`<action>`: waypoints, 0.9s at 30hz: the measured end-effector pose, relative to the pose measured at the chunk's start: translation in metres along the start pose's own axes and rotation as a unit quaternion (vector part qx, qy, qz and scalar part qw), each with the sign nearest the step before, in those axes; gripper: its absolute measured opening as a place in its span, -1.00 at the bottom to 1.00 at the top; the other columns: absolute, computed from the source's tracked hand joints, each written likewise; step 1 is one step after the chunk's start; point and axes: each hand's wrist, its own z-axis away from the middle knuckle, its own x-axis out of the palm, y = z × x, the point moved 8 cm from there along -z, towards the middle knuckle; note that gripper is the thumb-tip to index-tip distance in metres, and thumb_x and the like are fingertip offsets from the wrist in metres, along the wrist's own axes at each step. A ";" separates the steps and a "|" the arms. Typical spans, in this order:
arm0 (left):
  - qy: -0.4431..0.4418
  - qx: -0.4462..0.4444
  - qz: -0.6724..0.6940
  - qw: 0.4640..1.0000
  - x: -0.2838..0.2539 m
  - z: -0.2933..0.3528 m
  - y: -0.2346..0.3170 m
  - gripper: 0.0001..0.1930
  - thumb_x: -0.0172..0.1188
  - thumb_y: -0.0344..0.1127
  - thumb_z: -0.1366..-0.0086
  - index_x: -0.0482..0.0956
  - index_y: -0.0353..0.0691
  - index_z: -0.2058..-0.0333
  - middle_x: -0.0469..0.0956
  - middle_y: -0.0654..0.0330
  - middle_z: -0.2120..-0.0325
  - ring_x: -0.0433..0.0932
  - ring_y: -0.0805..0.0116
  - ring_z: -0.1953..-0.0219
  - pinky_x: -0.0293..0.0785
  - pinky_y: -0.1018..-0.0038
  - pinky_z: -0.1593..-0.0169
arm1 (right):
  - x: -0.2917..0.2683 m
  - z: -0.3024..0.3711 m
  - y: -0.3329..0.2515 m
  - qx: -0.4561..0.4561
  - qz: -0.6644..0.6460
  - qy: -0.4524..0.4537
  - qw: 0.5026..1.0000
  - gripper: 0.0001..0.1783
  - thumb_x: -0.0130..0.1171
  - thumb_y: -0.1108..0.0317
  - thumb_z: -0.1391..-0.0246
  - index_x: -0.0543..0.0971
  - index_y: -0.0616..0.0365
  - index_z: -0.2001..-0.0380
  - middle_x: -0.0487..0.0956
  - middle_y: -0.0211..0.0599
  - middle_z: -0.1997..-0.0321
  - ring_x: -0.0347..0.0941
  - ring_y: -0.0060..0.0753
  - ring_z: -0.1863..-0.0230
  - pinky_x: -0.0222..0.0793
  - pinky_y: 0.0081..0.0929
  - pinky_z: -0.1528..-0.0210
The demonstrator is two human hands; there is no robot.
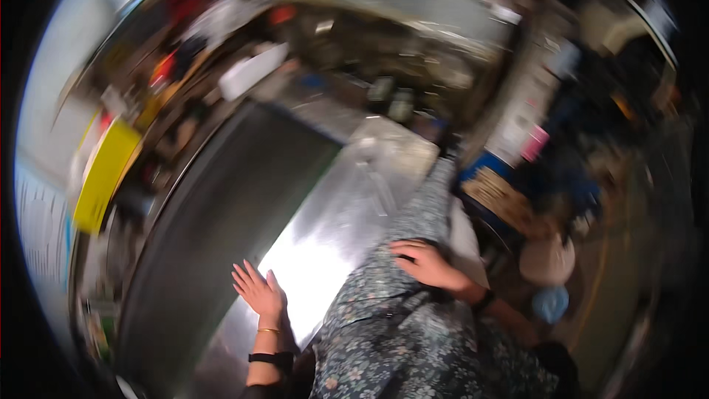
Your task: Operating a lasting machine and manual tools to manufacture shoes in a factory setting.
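Two bare hands at a metal surface with a long dark strip

Far left: yellow box [107, 176], upright and tilted, among blurred goods beyond the outer edge of the strip

Left of centre: dark strip [236, 207], broad, smooth, belt-like; long axis slanting from the lower left up toward the upper centre; set beside the bright metal, along its left side

At the inner edge of the strip: left hand [260, 295], grip released, palm down, fingers spread, nothing held; fingertips over the strip, palm toward the metal; whether it touches or hovers cannot be told; gold bangle [268, 330] and black wristband below it

Centre: metal surface [332, 229], pale and shining, running the same slant as the strip and lying between the two hands

Right of centre: floral cloth [369, 303], worn by the person, dark with small blossoms

Upon the cloth: right hand [428, 266], pointing left, fingers loosely bent, no object seen in the grip; whether it pinches the fabric cannot be told

Governing relation: strip directly under and up-left of the left fingertips, the nearer hand; right hand well apart from it, across the metal

Far right: pale round item [546, 260], just above a light-blue one [550, 304], both blurred
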 end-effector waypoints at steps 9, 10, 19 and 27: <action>-0.083 0.283 0.045 0.954 0.048 -0.052 0.267 -0.35 -0.20 0.12 -0.43 0.20 -0.13 -0.34 -0.01 -0.03 -0.41 -0.17 -0.17 -0.45 -0.32 -0.10 -0.42 | 0.017 0.021 -0.002 -0.015 0.077 0.055 0.995 -0.73 0.18 0.43 -0.07 0.61 0.19 0.13 0.53 -0.16 -0.14 0.42 -0.08 -0.16 0.31 -0.24 -0.22; -0.070 0.269 0.037 0.960 0.046 -0.051 0.268 -0.35 -0.20 0.12 -0.43 0.20 -0.13 -0.34 -0.01 -0.03 -0.41 -0.17 -0.17 -0.45 -0.32 -0.10 -0.42 | 0.019 0.026 -0.003 -0.018 0.088 0.064 0.994 -0.71 0.17 0.45 -0.04 0.61 0.19 0.13 0.52 -0.15 -0.15 0.40 -0.06 -0.17 0.29 -0.23 -0.23; -0.064 0.295 0.051 0.952 0.037 -0.045 0.259 -0.36 -0.18 0.13 -0.40 0.28 -0.11 -0.31 0.08 0.04 -0.40 -0.06 -0.09 -0.44 -0.19 -0.03 -0.42 | 0.059 0.042 -0.032 -0.067 0.265 -0.067 0.960 -0.64 0.15 0.36 0.21 0.62 0.18 0.24 0.54 -0.04 0.13 0.45 0.06 0.05 0.44 -0.11 0.00; -0.034 0.299 0.056 0.952 0.031 -0.037 0.264 -0.41 -0.16 0.04 -0.42 0.32 -0.19 -0.27 0.13 0.00 -0.37 -0.01 -0.18 -0.41 -0.13 -0.12 -0.38 | 0.086 0.055 -0.058 -0.049 0.143 -0.248 0.957 -0.71 0.19 0.23 0.02 0.54 0.22 0.29 0.60 0.00 0.35 0.55 0.12 0.22 0.45 0.02 0.27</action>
